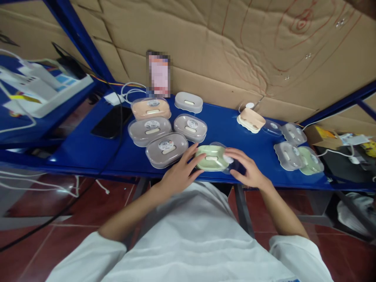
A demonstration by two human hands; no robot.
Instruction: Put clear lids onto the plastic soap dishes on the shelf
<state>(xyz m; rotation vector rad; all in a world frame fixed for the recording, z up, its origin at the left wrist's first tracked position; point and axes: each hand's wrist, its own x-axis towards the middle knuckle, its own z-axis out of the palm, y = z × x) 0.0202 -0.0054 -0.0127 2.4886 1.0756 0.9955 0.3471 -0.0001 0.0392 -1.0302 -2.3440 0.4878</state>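
A pale green oval plastic box (pixel 212 159), shaped like a soap box with a cream tab in its middle, lies at the table's front edge between my hands. My left hand (pixel 182 173) grips its left end, fingers over the top and thumb at the near side. At the right end, my right hand (pixel 246 167) holds it with fingers behind and thumb in front. A round white sticker (pixel 228 158) shows by the right fingertips. Clear plastic (pixel 233 167) juts out beside the box; how it sits against the green part I cannot tell.
Several lidded boxes, grey (pixel 167 149) and peach (pixel 151 108), stand left on the blue table (pixel 221 127). An open peach box (pixel 252 118) and a clear lid (pixel 272 127) lie at the back right, near more boxes (pixel 289 154). A black phone (pixel 111 123) and cables lie left.
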